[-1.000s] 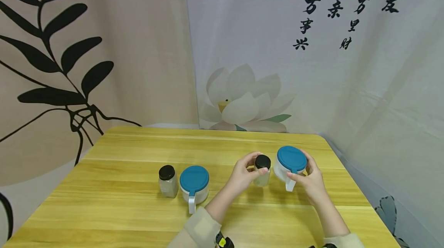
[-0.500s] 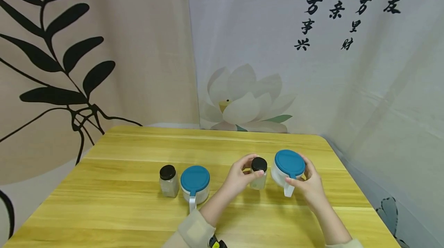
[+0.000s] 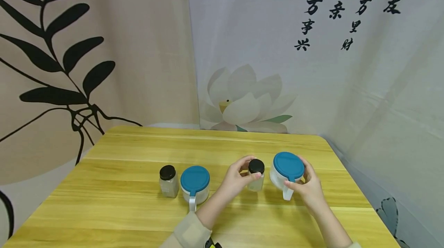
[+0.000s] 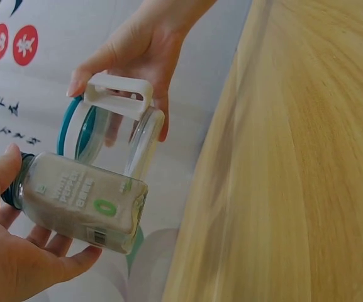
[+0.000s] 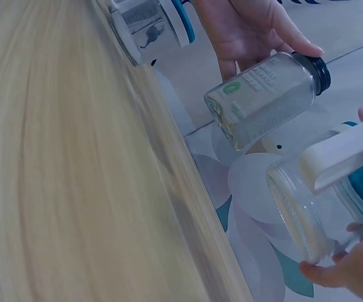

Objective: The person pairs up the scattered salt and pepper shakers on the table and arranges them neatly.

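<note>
My left hand [image 3: 239,176] pinches a squarish glass spice jar [image 4: 83,195] by its black lid [image 3: 256,166], thumb in front and fingers behind. The jar holds a pale powder, and its printed label shows a green ring. Just to the right, my right hand [image 3: 310,186] grips a round clear seasoning jar [image 5: 313,207] with a blue lid [image 3: 288,165] and a white handle [image 4: 118,94]. Thumb and fingers reach round its side, near the lid. A little pale stuff lies at its bottom. Both jars are held side by side above the wooden table [image 3: 121,217].
On the table to the left stand a second black-lidded spice jar [image 3: 169,181] and a second blue-lidded jar [image 3: 195,182], close together, its handle toward me. My left forearm passes beside that jar. Behind the table's far edge hangs a printed cloth [image 3: 243,28].
Both hands have moved slightly left and toward me, carrying the spice jar and the seasoning jar with them. The two jars on the left stay where they were.
</note>
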Action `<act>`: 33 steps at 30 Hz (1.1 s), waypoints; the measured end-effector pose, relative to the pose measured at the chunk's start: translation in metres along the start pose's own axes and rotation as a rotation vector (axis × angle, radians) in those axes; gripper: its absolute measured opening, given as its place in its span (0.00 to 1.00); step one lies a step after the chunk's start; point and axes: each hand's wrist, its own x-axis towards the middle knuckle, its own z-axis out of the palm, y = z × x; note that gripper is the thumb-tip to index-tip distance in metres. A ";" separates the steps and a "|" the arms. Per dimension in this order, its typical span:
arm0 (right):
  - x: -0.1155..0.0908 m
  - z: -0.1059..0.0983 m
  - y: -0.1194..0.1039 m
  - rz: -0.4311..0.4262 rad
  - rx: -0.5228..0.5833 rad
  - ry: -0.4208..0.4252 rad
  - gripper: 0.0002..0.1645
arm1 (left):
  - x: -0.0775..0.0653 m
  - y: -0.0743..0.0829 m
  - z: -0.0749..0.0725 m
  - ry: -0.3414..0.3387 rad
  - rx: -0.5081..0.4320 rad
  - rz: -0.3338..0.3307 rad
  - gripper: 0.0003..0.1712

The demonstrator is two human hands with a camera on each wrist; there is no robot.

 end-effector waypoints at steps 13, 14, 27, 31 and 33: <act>-0.005 0.005 -0.005 -0.002 0.050 0.004 0.55 | -0.006 0.002 -0.007 -0.015 0.003 0.006 0.26; -0.006 0.006 -0.005 -0.005 0.055 0.003 0.56 | -0.007 0.002 -0.008 -0.015 0.007 0.004 0.26; -0.012 0.017 -0.004 -0.033 0.079 0.011 0.56 | -0.012 -0.001 -0.016 -0.003 0.016 -0.054 0.27; -0.015 0.021 -0.004 -0.039 0.046 0.015 0.56 | -0.013 -0.002 -0.018 -0.003 0.014 -0.055 0.27; -0.015 0.022 -0.004 -0.044 0.021 0.018 0.56 | -0.014 -0.002 -0.019 -0.005 0.014 -0.050 0.27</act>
